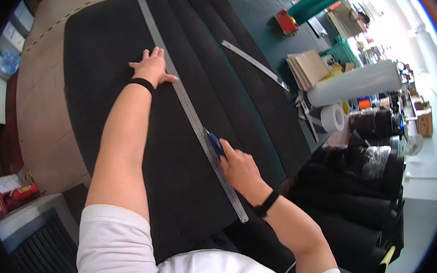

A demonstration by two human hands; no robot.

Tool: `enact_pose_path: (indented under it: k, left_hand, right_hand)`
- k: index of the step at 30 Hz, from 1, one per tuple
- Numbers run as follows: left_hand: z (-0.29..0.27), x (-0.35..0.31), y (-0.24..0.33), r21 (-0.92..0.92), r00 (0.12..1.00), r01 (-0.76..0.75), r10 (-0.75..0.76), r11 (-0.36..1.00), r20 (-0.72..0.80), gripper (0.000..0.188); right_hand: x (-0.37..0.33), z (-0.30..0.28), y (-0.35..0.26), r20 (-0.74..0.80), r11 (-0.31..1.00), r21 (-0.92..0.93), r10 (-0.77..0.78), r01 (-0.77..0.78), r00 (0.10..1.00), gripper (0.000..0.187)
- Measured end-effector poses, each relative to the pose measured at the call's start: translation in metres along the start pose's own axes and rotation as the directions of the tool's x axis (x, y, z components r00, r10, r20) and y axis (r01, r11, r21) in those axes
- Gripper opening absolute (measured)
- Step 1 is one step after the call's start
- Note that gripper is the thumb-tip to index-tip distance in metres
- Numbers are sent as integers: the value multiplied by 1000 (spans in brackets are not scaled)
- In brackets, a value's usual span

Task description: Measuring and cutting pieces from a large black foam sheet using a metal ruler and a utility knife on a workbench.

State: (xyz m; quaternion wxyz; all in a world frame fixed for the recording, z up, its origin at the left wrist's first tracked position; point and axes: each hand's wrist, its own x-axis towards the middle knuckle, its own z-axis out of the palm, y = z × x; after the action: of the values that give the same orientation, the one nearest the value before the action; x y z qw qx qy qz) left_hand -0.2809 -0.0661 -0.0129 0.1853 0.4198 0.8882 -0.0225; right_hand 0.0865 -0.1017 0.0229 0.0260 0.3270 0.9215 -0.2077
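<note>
A long steel ruler (191, 114) lies across a black sheet of material (106, 53) spread over the table. My left hand (151, 69) presses on the sheet and the ruler's left edge, its fingers spread and its thumb on the metal. Lower down, my right hand (240, 169) is closed round a blue utility knife (215, 144). The knife's tip points away from me, at the ruler's right edge; whether it is in the material cannot be made out. To the right of the ruler, the black material lies in several long strips (212, 50).
A shorter metal ruler (255, 63) lies on the strips at the right. Beyond are a roll of clear film (355, 84), a white tape roll (332, 118), brown cardboard pieces (307, 69) and a red box (286, 22). Black rolls (329, 205) are stacked at the lower right.
</note>
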Motion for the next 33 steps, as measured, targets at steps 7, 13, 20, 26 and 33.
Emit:
enact_pose_path:
  k: [7, 13, 20, 26, 33]
  left_hand:
    - [-2, 6, 0, 24, 999, 16, -17, 1000, 47, 121]
    - [18, 21, -13, 32, 999, -27, 27, 999, -20, 123]
    - [17, 24, -15, 1, 996, -93, 93, 996, -11, 121]
    - [17, 21, -15, -13, 997, -71, 71, 997, -29, 119]
    - [14, 19, -4, -22, 998, -65, 65, 998, 12, 119]
  right_hand:
    - [-167, -15, 31, 128, 993, -67, 104, -96, 986, 52]
    - [-237, -20, 43, 239, 980, -121, 185, -160, 953, 51]
    - [-288, -18, 59, 356, 959, -176, 274, -224, 893, 51]
    - [-335, -38, 85, 170, 905, 102, 393, -413, 904, 42]
    - [-258, 55, 104, 130, 472, 729, 615, -496, 778, 19]
